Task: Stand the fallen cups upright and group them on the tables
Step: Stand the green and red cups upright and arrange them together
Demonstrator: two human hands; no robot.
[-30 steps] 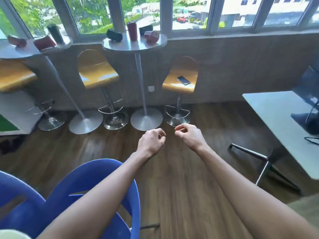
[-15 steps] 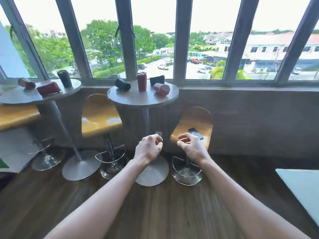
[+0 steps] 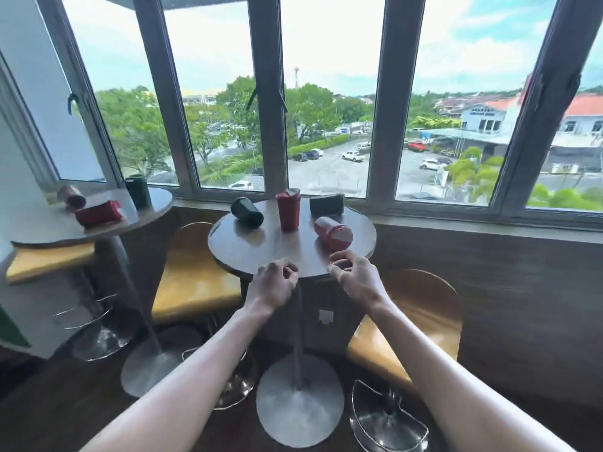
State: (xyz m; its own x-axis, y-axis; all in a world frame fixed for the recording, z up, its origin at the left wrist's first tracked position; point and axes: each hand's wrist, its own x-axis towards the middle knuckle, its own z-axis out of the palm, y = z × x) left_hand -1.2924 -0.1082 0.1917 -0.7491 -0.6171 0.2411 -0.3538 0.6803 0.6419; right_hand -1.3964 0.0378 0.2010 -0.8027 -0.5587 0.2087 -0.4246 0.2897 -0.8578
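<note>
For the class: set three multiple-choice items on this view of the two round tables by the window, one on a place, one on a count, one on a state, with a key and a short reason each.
1. Where does the fallen red cup nearest the right hand lie?
A. on the near round table
B. on a stool
C. on the floor

2. How many cups stand upright on the near round table?
A. none
B. one
C. three

3. What is the state of the dark green cup on that table?
A. upright
B. on its side
C. held in a hand

Key: 1 A, it rests on the tabletop's right part. 2 B, only the red cup in the middle stands. 3 B, it lies tipped over left of the upright one, with no hand on it.
</note>
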